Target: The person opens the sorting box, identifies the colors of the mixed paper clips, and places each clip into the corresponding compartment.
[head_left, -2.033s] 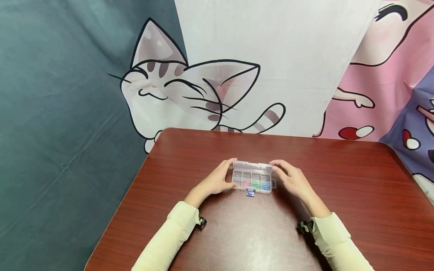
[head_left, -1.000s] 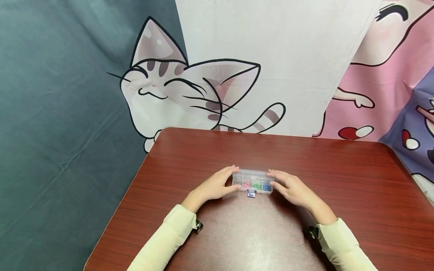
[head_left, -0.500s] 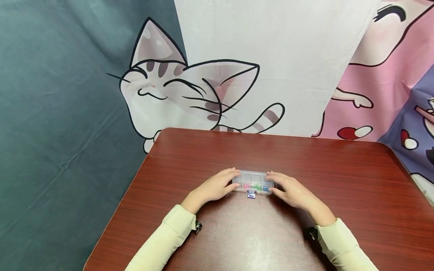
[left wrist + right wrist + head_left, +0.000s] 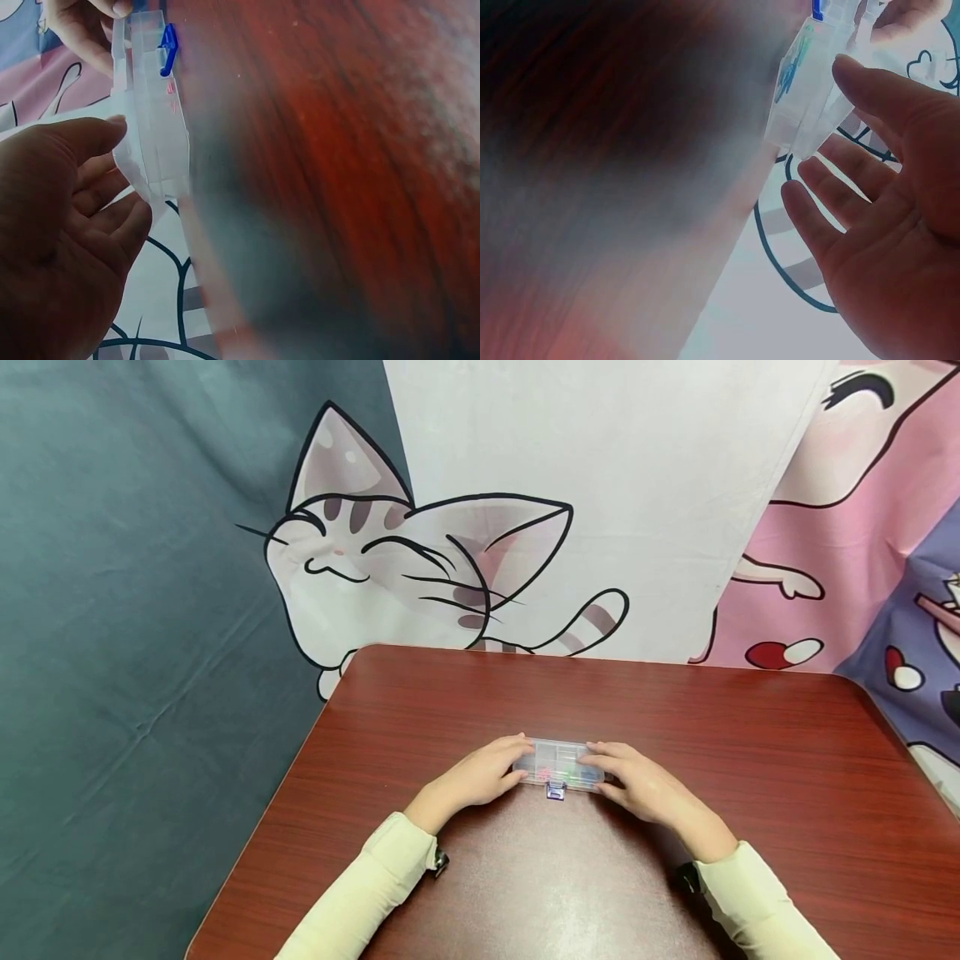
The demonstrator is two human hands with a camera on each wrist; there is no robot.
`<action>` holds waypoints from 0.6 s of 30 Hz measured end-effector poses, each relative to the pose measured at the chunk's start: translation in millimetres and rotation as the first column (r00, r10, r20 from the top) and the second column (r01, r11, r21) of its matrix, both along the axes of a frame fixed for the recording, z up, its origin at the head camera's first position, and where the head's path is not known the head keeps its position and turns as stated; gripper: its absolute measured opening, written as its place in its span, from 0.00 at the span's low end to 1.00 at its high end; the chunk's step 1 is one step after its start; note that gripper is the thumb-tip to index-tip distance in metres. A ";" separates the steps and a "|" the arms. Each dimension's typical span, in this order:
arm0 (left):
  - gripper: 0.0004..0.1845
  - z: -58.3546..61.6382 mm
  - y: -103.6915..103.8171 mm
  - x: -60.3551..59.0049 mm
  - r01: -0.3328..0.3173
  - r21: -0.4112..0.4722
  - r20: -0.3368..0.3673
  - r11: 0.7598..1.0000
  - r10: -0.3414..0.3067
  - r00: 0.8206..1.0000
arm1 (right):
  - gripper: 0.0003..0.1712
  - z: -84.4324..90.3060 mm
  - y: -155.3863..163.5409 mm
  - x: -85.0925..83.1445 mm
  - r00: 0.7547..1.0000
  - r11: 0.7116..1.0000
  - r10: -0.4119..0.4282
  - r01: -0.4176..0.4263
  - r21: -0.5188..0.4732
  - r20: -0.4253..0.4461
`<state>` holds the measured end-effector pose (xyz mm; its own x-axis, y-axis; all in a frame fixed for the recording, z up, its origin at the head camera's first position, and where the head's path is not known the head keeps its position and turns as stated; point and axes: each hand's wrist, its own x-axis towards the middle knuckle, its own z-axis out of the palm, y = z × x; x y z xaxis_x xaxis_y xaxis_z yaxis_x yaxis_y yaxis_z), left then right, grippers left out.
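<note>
A clear plastic compartment box (image 4: 556,758) lies on the table, its hinged lid (image 4: 127,142) lowered over it but standing slightly up in the wrist views. A blue latch (image 4: 555,791) hangs down at its front. Small pink pieces (image 4: 543,773), green pieces (image 4: 567,775) and blue pieces (image 4: 784,81) sit in the front compartments. My left hand (image 4: 483,772) holds the left end, thumb on the lid's front edge and bent fingers round the side. At the right end, my right hand (image 4: 645,781) touches the lid with thumb and fairly straight fingers.
The box stands in the middle of a reddish-brown wooden table (image 4: 420,693). Behind the far edge hangs a cloth backdrop (image 4: 637,460) with cartoon cats. Pale sleeves (image 4: 360,885) cover both forearms, and a dark strapped device (image 4: 439,862) is on the left wrist.
The lid, upright two seconds ago, has swung forward and down over the box. Both hands moved with it, and the right fingers now reach farther over the lid's top.
</note>
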<state>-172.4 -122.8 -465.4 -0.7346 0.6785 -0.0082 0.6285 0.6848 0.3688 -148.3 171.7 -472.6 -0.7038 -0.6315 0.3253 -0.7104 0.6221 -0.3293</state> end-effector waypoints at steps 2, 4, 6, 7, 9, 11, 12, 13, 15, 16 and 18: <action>0.23 0.0 0.7 -0.2 0.007 -0.014 -0.008 1.000 -0.007 1.000 | 0.26 -0.5 -0.9 -0.3 1.000 1.000 0.006 -0.006 0.002 -0.017; 0.24 0.1 1.3 -0.3 0.017 -0.023 -0.016 1.000 -0.017 1.000 | 0.26 -1.0 -1.8 -0.6 1.000 1.000 0.008 -0.008 0.008 -0.018; 0.24 0.1 1.7 -0.2 0.027 -0.022 -0.021 0.999 -0.028 0.999 | 0.26 -1.4 -2.3 -0.9 1.000 1.000 0.008 -0.008 0.017 -0.007; 0.24 0.0 1.9 -0.3 0.031 -0.026 -0.026 0.999 -0.032 0.999 | 0.26 -1.5 -2.6 -1.0 1.000 1.000 0.005 -0.005 0.024 -0.001; 0.25 -0.5 2.4 -0.4 0.037 -0.037 -0.042 0.999 -0.038 0.998 | 0.26 -1.3 -3.0 -1.2 1.000 0.999 0.000 -0.001 0.033 0.004; 0.25 -0.9 3.0 -0.4 0.037 -0.048 -0.055 0.998 -0.039 0.998 | 0.26 -1.1 -3.1 -1.4 1.000 0.999 -0.004 0.004 0.040 0.003; 0.25 -1.2 3.3 -0.4 0.034 -0.052 -0.062 0.998 -0.038 0.997 | 0.26 -1.1 -3.2 -1.6 1.000 0.999 -0.006 0.006 0.044 0.002; 0.26 -1.6 3.7 -0.6 0.032 -0.057 -0.067 0.998 -0.035 0.997 | 0.26 -1.1 -3.3 -1.7 1.000 0.999 -0.008 0.008 0.047 0.002; 0.26 -2.5 4.2 -0.6 0.027 -0.061 -0.072 0.998 -0.032 0.997 | 0.26 -1.1 -3.4 -2.0 1.000 0.998 -0.013 0.013 0.056 0.002; 0.26 -2.7 4.5 -0.4 0.026 -0.062 -0.075 0.998 -0.031 0.997 | 0.26 -1.1 -3.5 -2.1 1.000 0.998 -0.015 0.015 0.059 0.004; 0.26 -3.9 5.0 -0.3 0.023 -0.066 -0.085 0.998 -0.029 0.996 | 0.26 -0.8 -3.9 -2.0 1.000 0.998 -0.018 0.017 0.062 0.004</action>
